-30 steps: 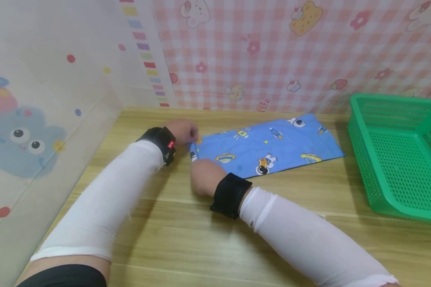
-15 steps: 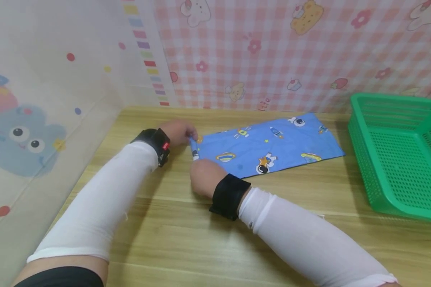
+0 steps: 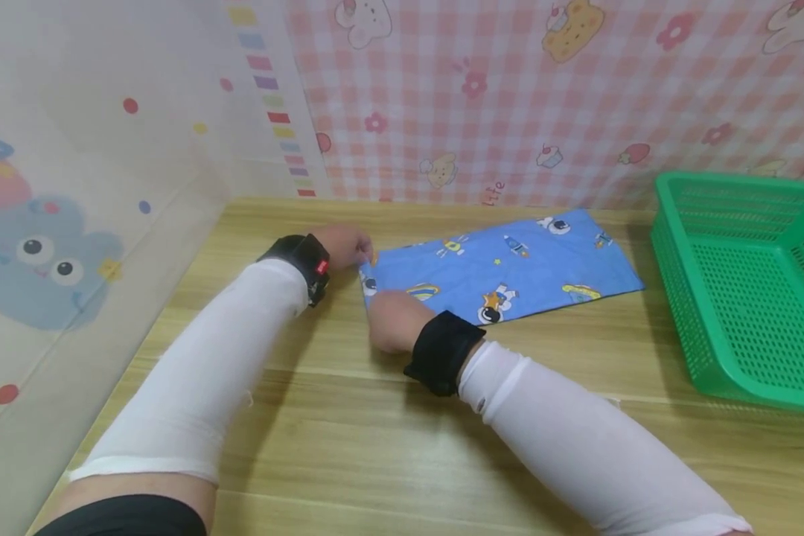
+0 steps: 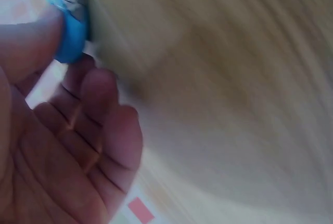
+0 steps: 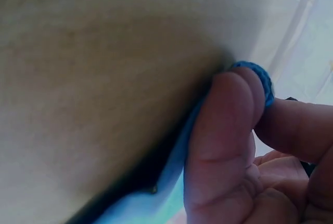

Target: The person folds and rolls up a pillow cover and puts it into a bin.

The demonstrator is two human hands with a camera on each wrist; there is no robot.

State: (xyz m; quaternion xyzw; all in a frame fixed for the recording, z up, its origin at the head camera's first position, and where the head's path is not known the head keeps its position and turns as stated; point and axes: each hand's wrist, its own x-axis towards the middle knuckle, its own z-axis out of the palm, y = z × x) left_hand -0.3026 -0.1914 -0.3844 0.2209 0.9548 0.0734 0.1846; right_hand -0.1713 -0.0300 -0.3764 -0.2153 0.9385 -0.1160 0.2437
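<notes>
So in the head view, a blue cloth (image 3: 469,275) with astronauts and rockets printed on it lay flat across the middle of the frame, running at a slant up toward the right. The left hand (image 3: 343,246) had its far left corner, and the right hand (image 3: 397,321) was on the near end of that same left edge, covering the bit underneath. Both arms came up from the bottom of the frame in white sleeves (image 3: 204,372), with a black band (image 3: 445,352) around each wrist. A green basket (image 3: 683,298) sat on the worktop (image 3: 348,439) at the right side, just beside the cloth but not touching it. Pink checked wall covering (image 3: 509,104) filled the top.

Left wrist view: the thumb and a fingertip were pinching a blue edge of the cloth at upper left, other fingers kinda bent. Pretty blurry past that.

Right wrist view: that hand was grasping the cloth too, a curled blue bit nipped between thumb and fingers, right of centre, with the rest trailing to the lower left.
</notes>
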